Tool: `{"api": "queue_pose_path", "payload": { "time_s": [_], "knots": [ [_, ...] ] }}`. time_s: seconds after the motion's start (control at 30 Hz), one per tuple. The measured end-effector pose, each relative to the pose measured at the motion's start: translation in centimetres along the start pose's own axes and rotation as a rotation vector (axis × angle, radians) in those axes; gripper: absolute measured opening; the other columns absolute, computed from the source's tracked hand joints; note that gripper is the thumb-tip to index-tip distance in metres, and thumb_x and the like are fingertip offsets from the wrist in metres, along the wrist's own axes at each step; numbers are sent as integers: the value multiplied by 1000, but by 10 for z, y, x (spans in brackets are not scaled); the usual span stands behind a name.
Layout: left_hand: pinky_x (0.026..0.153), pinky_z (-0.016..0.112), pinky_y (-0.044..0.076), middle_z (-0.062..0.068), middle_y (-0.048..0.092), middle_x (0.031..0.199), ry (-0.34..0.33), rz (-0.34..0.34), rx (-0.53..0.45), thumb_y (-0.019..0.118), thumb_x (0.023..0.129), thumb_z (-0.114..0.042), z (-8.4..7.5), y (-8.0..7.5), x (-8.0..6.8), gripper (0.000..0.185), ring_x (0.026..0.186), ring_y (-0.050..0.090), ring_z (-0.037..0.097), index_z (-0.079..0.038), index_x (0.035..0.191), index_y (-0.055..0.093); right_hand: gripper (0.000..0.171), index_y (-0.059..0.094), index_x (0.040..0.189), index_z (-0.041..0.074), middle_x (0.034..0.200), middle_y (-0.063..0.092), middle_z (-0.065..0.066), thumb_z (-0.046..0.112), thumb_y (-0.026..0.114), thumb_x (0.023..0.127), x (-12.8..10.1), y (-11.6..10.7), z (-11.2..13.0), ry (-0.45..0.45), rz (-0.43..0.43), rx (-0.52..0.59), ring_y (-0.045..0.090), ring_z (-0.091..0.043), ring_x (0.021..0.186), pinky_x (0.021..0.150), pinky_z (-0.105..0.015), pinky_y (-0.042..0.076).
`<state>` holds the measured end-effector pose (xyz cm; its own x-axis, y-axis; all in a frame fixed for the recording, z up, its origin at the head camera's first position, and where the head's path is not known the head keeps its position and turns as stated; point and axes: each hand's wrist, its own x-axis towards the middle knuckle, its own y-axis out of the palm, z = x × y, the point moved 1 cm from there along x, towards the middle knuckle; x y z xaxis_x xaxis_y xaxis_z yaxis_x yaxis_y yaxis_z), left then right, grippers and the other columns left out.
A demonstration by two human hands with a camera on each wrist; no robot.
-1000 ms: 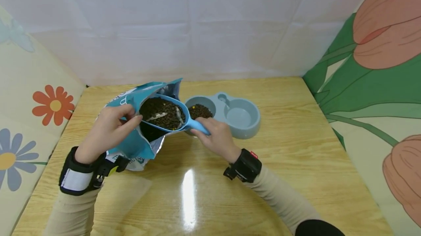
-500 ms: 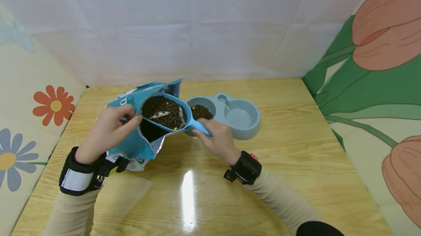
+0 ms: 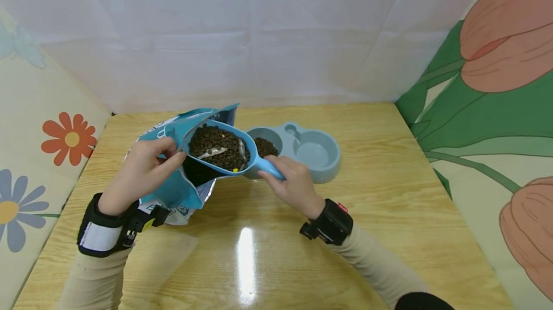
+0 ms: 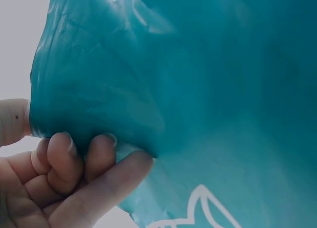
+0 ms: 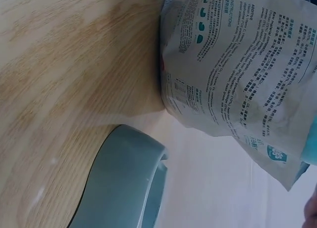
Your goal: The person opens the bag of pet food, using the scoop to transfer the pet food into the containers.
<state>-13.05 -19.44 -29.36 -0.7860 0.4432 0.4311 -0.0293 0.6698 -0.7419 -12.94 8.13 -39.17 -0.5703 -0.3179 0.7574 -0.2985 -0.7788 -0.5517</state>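
A teal pet-food bag (image 3: 173,190) stands open on the wooden table (image 3: 389,204). My left hand (image 3: 144,168) pinches the bag's rim and holds its mouth open; the left wrist view shows the fingers (image 4: 74,163) curled on the teal bag (image 4: 198,89). My right hand (image 3: 290,183) grips the handle of a blue scoop (image 3: 218,149), which is heaped with brown kibble and hangs just above the bag's mouth. Right of the scoop sits a grey-blue double pet bowl (image 3: 330,156); its left well holds some kibble, its right well holds none.
Flower-print panels wall in the table on the left (image 3: 34,123) and right (image 3: 497,108), with a white sheet behind. The right wrist view shows the bag's printed back (image 5: 237,74) and the bowl's rim (image 5: 129,173) on the wood.
The full scoop has risen a little out of the bag and drifted right toward the bowl. My right hand and wrist moved right with it. The left hand has stayed put.
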Motion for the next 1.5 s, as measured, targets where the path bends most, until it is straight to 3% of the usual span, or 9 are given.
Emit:
{"api": "queue_pose_path", "payload": {
  "time_s": [0.07,0.2,0.3,0.63,1.5],
  "knots": [
    [40,22,26,-6,34,55,-4,1,-5,62,78,4,2,-1,0,22,44,30,5,-9,66,49,41,64,97,-2,78,65,-11,37,54,89,0,-1,1,3,6,-5,61,-18,64,57,-28,50],
    [41,22,26,-6,35,55,-5,-1,-14,62,78,4,5,-2,-1,22,44,31,5,-9,65,49,32,64,97,-3,77,65,-12,25,67,81,1,-3,4,-4,2,-3,61,-18,63,56,-29,50],
    [41,22,26,-6,35,56,-2,-3,-21,62,78,4,7,-4,0,22,44,30,5,-9,66,49,31,65,97,-4,77,65,-12,22,69,79,2,-5,6,-3,0,-5,61,-18,63,56,-29,50],
    [41,21,26,-6,33,56,13,-2,-18,62,79,4,11,-8,0,24,44,29,4,-9,66,48,44,65,94,-2,74,64,-10,40,52,90,2,-12,9,6,-36,-29,59,-16,59,54,-28,49],
    [42,22,30,-7,34,54,1,-2,-17,64,77,4,12,-7,-1,21,46,35,8,-8,66,51,43,65,97,-4,80,65,-15,37,56,88,-13,-49,-13,44,-85,-123,62,-23,64,54,-37,48]
  ]
}}
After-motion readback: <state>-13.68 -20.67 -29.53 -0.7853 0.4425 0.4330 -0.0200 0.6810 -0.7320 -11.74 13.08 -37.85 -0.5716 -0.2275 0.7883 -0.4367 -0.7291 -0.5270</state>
